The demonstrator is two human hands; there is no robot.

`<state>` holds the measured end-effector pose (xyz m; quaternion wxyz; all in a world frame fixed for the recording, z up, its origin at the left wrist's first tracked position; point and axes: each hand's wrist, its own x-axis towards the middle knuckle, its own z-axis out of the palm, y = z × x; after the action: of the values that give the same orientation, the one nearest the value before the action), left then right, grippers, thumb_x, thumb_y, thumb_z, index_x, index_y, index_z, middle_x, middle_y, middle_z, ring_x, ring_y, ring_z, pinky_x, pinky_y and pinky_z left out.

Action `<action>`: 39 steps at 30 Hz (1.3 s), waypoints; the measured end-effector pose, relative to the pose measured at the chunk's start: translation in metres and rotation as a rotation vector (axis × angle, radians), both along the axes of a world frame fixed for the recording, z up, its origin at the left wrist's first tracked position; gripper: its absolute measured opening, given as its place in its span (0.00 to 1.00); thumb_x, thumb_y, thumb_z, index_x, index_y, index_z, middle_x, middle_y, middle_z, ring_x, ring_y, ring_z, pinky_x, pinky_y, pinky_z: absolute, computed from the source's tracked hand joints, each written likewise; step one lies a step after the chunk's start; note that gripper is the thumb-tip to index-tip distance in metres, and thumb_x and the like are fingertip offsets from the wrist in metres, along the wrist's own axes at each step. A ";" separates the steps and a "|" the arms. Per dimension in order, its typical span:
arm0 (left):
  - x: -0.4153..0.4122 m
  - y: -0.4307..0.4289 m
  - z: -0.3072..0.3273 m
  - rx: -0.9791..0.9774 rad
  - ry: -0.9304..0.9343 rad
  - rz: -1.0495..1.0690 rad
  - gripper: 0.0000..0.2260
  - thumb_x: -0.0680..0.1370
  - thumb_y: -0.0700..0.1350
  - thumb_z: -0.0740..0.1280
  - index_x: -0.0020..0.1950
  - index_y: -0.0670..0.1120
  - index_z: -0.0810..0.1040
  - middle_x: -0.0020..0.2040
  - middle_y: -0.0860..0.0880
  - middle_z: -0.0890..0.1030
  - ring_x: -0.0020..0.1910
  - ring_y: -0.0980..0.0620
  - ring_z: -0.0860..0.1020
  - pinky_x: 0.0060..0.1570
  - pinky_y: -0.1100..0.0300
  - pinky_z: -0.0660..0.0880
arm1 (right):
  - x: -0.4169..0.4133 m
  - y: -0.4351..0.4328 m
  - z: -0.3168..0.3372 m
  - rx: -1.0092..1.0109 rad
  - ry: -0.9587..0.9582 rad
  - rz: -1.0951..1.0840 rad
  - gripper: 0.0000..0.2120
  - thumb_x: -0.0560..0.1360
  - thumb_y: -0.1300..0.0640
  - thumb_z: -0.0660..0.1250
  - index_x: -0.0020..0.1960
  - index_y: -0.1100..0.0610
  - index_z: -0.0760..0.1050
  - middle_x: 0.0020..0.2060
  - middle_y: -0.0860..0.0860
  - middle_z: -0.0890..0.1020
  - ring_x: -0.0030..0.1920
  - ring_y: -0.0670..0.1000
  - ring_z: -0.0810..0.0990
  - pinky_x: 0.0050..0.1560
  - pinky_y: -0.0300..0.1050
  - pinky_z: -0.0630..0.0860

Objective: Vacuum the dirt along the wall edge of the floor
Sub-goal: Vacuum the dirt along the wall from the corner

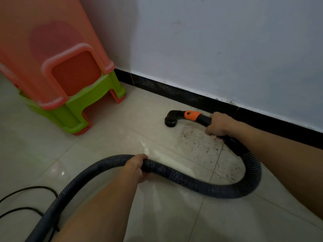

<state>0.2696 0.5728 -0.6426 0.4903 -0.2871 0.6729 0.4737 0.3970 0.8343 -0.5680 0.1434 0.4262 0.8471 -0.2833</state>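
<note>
Hands guiding a vacuum hose along a wall's black skirting.

Right hand (pixel 217 124) is wrapped around the black wand just behind its orange collar (pixel 191 115). The nozzle (pixel 170 120) sits mouth-down on the pale tiled floor (pixel 108 145), near the skirting (pixel 174 92). Left hand (pixel 138 167) grips the ribbed hose (pixel 192 182), which loops in a wide U between both hands. Brown dirt (pixel 201 142) speckles the tiles inside that loop, close to the wall edge. Stacked stools (pixel 70 84) — orange over green — fill the left corner, well apart from the nozzle, with a stretch of tile between them. A black cord (pixel 26 189) trails at lower left.
</note>
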 end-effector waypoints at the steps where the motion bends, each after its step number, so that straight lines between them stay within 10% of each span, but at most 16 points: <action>1: -0.005 -0.003 0.001 0.001 0.010 0.028 0.11 0.76 0.44 0.70 0.40 0.40 0.72 0.36 0.43 0.77 0.33 0.45 0.77 0.23 0.54 0.75 | -0.003 -0.001 -0.003 0.004 0.017 -0.022 0.13 0.67 0.61 0.73 0.49 0.59 0.73 0.35 0.55 0.82 0.23 0.50 0.79 0.25 0.38 0.73; 13: -0.019 -0.034 0.001 -0.078 -0.009 0.042 0.10 0.74 0.42 0.71 0.45 0.39 0.72 0.39 0.41 0.79 0.34 0.44 0.79 0.24 0.52 0.73 | -0.029 -0.029 0.004 -0.347 -0.126 0.122 0.09 0.66 0.67 0.71 0.46 0.61 0.76 0.25 0.53 0.78 0.23 0.51 0.75 0.28 0.42 0.75; 24: 0.000 0.023 -0.001 0.239 0.032 0.117 0.08 0.78 0.44 0.69 0.45 0.41 0.73 0.39 0.43 0.78 0.34 0.46 0.76 0.20 0.62 0.73 | -0.004 0.013 -0.001 0.527 -0.128 0.081 0.09 0.76 0.55 0.64 0.55 0.54 0.69 0.37 0.52 0.73 0.34 0.52 0.73 0.31 0.45 0.66; 39: 0.002 0.038 -0.003 0.199 0.032 0.042 0.10 0.77 0.45 0.69 0.52 0.41 0.73 0.40 0.43 0.78 0.35 0.47 0.76 0.19 0.63 0.73 | -0.010 0.012 0.006 0.588 -0.189 0.153 0.09 0.76 0.55 0.64 0.52 0.55 0.66 0.39 0.52 0.72 0.39 0.56 0.72 0.39 0.47 0.68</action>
<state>0.2718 0.6108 -0.6455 0.4955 -0.2437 0.6240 0.5529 0.3875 0.8459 -0.5616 0.1131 0.4087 0.9053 0.0263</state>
